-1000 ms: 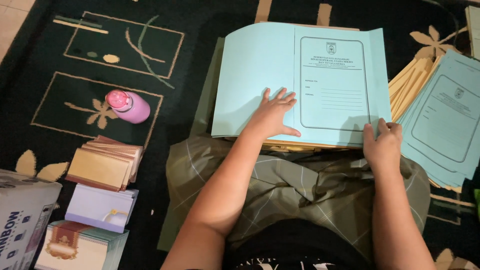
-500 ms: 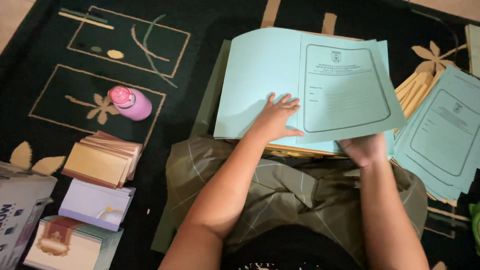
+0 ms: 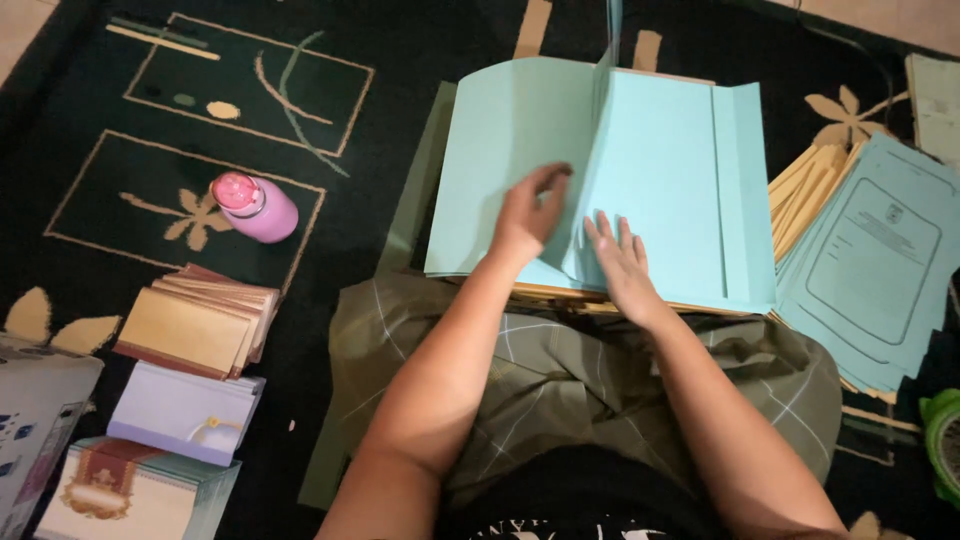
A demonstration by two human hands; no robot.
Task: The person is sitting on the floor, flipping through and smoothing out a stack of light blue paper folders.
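A light blue paper folder [image 3: 660, 190] lies opened flat on a stack of folders in front of my lap, its blank inside facing up and a flap standing up along the middle fold. My left hand [image 3: 530, 215] rests on the left half with fingers curled down on the paper. My right hand [image 3: 618, 258] lies flat, fingers spread, on the right half near the front edge. Neither hand grips anything. Yellow-edged folders [image 3: 800, 190] poke out from under the stack to the right.
A pile of printed blue folders [image 3: 870, 270] lies at the right. A pink bottle [image 3: 252, 207] lies on the dark patterned carpet [image 3: 150, 120] at left. Stacks of card booklets [image 3: 195, 325], a lilac stack [image 3: 185, 410] and a box [image 3: 35, 410] sit lower left. A green object [image 3: 945, 440] is at the right edge.
The printed cover of the blue folder has been turned over, so the blank inside now shows. My right hand moved from the folder's right corner leftward to the middle, beside my left hand.
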